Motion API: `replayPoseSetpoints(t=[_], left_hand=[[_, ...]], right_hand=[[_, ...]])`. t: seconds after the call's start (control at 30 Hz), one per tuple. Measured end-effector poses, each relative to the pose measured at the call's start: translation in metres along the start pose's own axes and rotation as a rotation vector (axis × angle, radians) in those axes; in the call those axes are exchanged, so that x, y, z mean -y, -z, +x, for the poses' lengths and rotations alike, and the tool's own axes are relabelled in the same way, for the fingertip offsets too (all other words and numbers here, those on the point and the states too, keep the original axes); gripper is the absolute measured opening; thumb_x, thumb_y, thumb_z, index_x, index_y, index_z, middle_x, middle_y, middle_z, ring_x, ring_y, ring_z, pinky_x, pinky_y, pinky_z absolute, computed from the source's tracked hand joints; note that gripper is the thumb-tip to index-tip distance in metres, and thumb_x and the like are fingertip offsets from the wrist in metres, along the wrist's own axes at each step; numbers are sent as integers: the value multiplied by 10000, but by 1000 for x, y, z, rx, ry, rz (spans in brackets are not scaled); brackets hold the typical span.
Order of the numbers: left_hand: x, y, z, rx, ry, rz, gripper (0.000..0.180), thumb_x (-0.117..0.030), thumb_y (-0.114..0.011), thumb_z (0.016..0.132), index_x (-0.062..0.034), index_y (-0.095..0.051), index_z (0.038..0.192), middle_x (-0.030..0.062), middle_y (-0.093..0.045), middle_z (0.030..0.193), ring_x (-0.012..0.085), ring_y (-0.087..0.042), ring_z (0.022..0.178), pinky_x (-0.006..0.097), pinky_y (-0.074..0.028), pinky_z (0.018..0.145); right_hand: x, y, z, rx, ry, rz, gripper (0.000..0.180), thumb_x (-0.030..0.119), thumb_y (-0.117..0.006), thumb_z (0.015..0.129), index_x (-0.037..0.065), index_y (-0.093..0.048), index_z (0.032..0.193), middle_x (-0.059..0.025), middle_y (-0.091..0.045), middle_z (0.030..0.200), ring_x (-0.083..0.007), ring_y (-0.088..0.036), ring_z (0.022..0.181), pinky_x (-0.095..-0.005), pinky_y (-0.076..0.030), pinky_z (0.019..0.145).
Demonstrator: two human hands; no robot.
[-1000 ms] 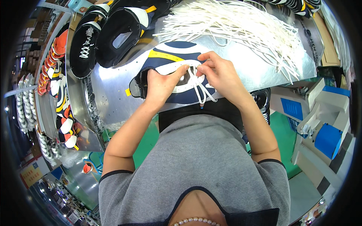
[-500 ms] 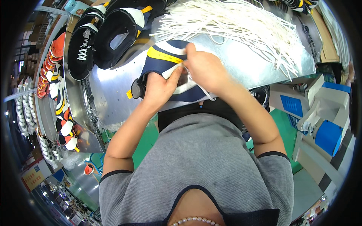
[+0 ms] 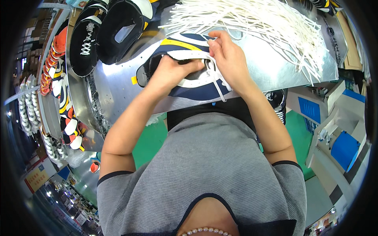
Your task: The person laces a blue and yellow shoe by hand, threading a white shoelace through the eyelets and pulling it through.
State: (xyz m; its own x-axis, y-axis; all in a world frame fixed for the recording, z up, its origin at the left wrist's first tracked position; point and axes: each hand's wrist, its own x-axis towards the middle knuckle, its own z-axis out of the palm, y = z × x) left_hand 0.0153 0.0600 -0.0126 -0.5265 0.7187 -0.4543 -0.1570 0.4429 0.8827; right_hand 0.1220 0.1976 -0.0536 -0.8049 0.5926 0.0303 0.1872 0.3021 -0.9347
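A navy shoe upper point(image 3: 188, 93) with a yellow stripe and white eyelet edging lies on the metal table, its toe to the right. My left hand point(image 3: 170, 74) reaches into its opening and grips it; those fingers are hidden inside, while the thumb stretches right to the lacing. A white shoelace point(image 3: 213, 74) crosses the eyelet gap near the toe, one strand trailing over the near side. At the upper's far right side is my right hand point(image 3: 232, 59), thumb and forefinger drawn together. What lies between those fingertips is too small to make out.
A big heap of white laces point(image 3: 252, 23) covers the back of the metal table point(image 3: 118, 92). Black shoe uppers point(image 3: 84, 51) stand at the back left, one laced. Beyond the left edge hang orange, white and navy shoe parts point(image 3: 59, 43). Grey-and-blue equipment point(image 3: 344, 149) stands at right.
My right hand has left the middle of the lacing for the upper's far right side. The upper has tipped, showing its opening and lace. My left thumb has swung right.
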Motion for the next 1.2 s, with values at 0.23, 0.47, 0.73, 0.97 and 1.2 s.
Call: replayPoseSetpoints(t=[0.23, 0.47, 0.73, 0.97, 1.2], left_hand=[[-69, 78, -103, 312, -407, -1372, 153, -57, -662, 762, -98, -568, 876, -24, -465, 779, 113, -459, 725, 298, -407, 670], [10, -7, -55, -339, -835, 941, 162, -70, -782, 743, -98, -688, 872, 43, -631, 932, 280, -559, 957, 383, -417, 813], [33, -16, -45, -387, -690, 713, 257, -93, -790, 772, -45, -616, 955, 112, -640, 925, 326, -623, 834, 396, -482, 751], [36, -13, -51, -391, -630, 830, 296, -176, -808, 793, -55, -618, 984, 95, -708, 861, 309, -648, 735, 374, -502, 676], [45, -10, -45, -410, -905, 845, 382, -152, -871, 727, -44, -624, 998, 68, -719, 872, 242, -668, 719, 338, -516, 638]], right_hand=[[0, 5, 5, -53, -124, -63, 280, 234, -483, 1015, 5, -580, 1144, -156, -683, 765, -369, -664, 811, -467, -478, 791], [-8, -5, 7, -113, -91, 106, 242, 192, -541, 1013, 7, -587, 1162, -76, -651, 757, -183, -596, 693, -310, -469, 666], [10, 22, -42, -74, 39, 354, 226, 95, -570, 991, 5, -571, 1198, -30, -666, 807, -52, -515, 609, -209, -420, 548], [13, 20, -98, 123, -28, 89, 139, 73, -627, 965, 12, -563, 1071, -120, -707, 812, -200, -713, 714, -293, -525, 626], [13, 15, -93, 165, -92, 123, 117, 83, -623, 966, 3, -568, 1031, -125, -706, 807, -200, -708, 713, -297, -521, 626]])
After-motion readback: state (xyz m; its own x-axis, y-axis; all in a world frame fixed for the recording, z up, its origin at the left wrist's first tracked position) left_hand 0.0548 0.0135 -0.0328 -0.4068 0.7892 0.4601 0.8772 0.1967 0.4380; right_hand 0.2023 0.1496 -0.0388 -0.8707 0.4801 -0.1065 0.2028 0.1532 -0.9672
